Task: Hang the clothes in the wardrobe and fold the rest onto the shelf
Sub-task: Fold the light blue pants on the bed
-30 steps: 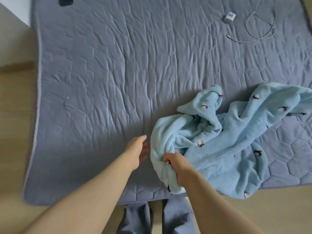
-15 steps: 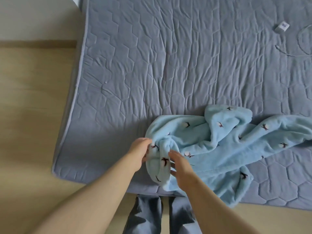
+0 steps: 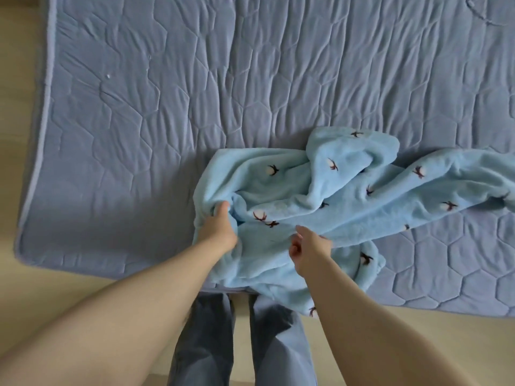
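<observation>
At far left a strip of pale wooden floor [image 3: 16,168] runs beside the piped edge and rounded near corner of a grey-blue quilted cover [image 3: 133,107]. The cover spreads wide to the left of the cloth and beyond it, and its near edge lies just in front of the person. The left hand [image 3: 220,231] grips a bunched fold at the left end of the light blue fleece [image 3: 354,190], with its fingertips buried in the pile. The fleece lies crumpled on the near part of the cover. Its lower hem droops over the near edge and its right end runs out of the picture, so I cannot tell what kind of piece it is. The right hand [image 3: 310,247] sits over the fleece's near side with its fingers half curled. I cannot tell whether they pinch any cloth. Below, the trouser legs [image 3: 206,341] are cut off by the lower edge. At top right a thin cable [image 3: 480,12] is faint and partly out of view. Counted: one fleece, two hands, two trouser legs, one cable.
</observation>
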Motion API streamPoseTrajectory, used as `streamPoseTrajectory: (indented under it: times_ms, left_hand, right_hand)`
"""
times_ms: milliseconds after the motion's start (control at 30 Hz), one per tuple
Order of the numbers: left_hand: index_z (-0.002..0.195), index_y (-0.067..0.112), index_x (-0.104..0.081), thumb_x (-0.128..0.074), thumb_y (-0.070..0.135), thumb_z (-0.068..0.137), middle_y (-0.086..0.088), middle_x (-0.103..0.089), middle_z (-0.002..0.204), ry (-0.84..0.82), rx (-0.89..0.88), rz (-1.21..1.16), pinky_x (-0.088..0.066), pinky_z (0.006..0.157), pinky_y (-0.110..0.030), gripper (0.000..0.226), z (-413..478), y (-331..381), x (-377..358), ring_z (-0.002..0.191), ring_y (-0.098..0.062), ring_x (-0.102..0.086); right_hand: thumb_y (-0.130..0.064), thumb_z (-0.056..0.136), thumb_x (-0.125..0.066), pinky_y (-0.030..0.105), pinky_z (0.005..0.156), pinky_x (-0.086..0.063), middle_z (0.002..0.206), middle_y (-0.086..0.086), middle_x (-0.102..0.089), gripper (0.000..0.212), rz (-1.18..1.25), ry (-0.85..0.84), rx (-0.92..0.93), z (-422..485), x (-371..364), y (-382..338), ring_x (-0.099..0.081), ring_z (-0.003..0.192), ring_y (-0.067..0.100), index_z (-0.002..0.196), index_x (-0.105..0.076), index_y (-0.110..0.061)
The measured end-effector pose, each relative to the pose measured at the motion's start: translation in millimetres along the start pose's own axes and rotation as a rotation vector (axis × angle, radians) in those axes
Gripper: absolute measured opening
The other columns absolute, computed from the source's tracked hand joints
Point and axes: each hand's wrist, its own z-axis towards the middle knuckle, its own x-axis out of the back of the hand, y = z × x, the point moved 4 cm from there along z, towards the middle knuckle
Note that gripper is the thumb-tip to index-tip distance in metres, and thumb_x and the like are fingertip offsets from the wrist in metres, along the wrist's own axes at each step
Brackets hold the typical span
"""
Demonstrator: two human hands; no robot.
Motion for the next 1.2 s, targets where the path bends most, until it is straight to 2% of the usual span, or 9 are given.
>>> streamPoseTrajectory:
  times_ms: [100,267,467,600,700,833,933,1067,1200]
  left_hand:
    - [0.123,0.025,-0.049,-0.056,0.012,0.082,-0.006,-0.053,0.113,0.012,-0.034,-0.221,-0.037,0.073,-0.023,0.043,-7,5,16,0.103,-0.026,-0.053]
    - [0.083,0.014,-0.055,-0.046,0.003,0.089,-0.001,-0.048,0.069,0.126,0.029,-0.748,-0.037,0.05,-0.019,0.015,-14,41,86,0.058,-0.014,-0.045]
    - [0.111,0.019,-0.058,-0.048,0.006,0.093,-0.003,-0.069,0.101,-0.136,-0.45,-1.408,-0.054,0.077,-0.029,0.025,-37,116,132,0.096,-0.018,-0.065]
    - [0.147,0.033,-0.014,-0.055,0.017,0.09,0.009,-0.03,0.144,-0.047,-0.476,-0.835,-0.033,0.105,-0.034,0.072,-38,139,82,0.128,-0.013,-0.037]
    - [0.147,0.026,-0.015,-0.059,0.02,0.085,0.0,-0.022,0.149,0.108,-0.345,-0.523,-0.029,0.11,-0.036,0.077,-35,118,28,0.135,-0.019,-0.028]
    - [0.14,0.011,-0.022,-0.072,0.034,0.075,-0.005,-0.025,0.14,-0.076,-0.515,0.054,-0.029,0.106,-0.035,0.084,-33,102,-40,0.131,-0.023,-0.027]
    - [0.14,0.013,-0.022,-0.069,0.031,0.078,-0.003,-0.022,0.143,-0.076,-0.523,0.097,-0.029,0.107,-0.037,0.08,-26,93,-54,0.133,-0.022,-0.024]
    - [0.144,0.014,-0.02,-0.065,0.023,0.083,-0.001,-0.021,0.147,-0.09,-0.528,0.039,-0.026,0.11,-0.033,0.076,-22,92,-50,0.136,-0.02,-0.022]
    - [0.149,0.021,-0.008,-0.065,0.021,0.084,0.005,-0.013,0.154,-0.302,-0.473,-0.059,-0.023,0.108,-0.025,0.087,-49,89,-39,0.141,-0.016,-0.017]
  right_hand:
    - [0.004,0.084,-0.046,0.019,0.041,-0.033,0.056,0.005,-0.04,0.024,-0.14,-0.013,-0.015,-4,2,-8,-0.033,0.047,0.014,0.065,-0.043,-0.01]
    - [-0.007,0.09,-0.047,0.022,0.053,-0.038,0.066,0.002,-0.052,0.019,-0.283,-0.071,0.206,-14,8,-34,-0.044,0.055,0.014,0.073,-0.051,-0.014]
    - [-0.01,0.09,-0.049,0.024,0.054,-0.039,0.074,0.003,-0.056,0.012,-0.422,-0.08,0.276,-16,34,-41,-0.05,0.061,0.015,0.08,-0.053,-0.015]
    - [-0.014,0.087,-0.051,0.026,0.055,-0.036,0.077,0.002,-0.053,0.014,-0.513,0.056,0.387,-3,63,-39,-0.049,0.066,0.018,0.101,-0.052,-0.016]
    - [-0.027,0.084,-0.057,0.036,0.08,-0.04,0.109,0.008,-0.05,0.033,-0.581,0.275,0.363,12,89,-31,-0.051,0.096,0.032,0.115,-0.045,-0.022]
    - [-0.025,0.081,-0.064,0.047,0.095,-0.038,0.148,0.009,-0.023,0.076,-0.658,0.429,0.253,39,114,-23,-0.035,0.125,0.04,0.144,-0.021,-0.023]
    - [-0.018,0.079,-0.07,0.05,0.085,-0.048,0.138,0.014,-0.036,0.083,-0.446,0.304,0.159,60,122,-12,-0.046,0.113,0.038,0.143,-0.018,-0.025]
    - [-0.014,0.079,-0.07,0.039,0.071,-0.051,0.092,0.012,-0.053,0.051,-0.292,0.157,0.045,61,108,1,-0.056,0.085,0.029,0.123,-0.044,-0.005]
    - [-0.014,0.081,-0.064,0.039,0.07,-0.053,0.092,0.013,-0.059,0.027,-0.188,0.02,0.068,31,89,-4,-0.06,0.084,0.03,0.105,-0.052,-0.01]
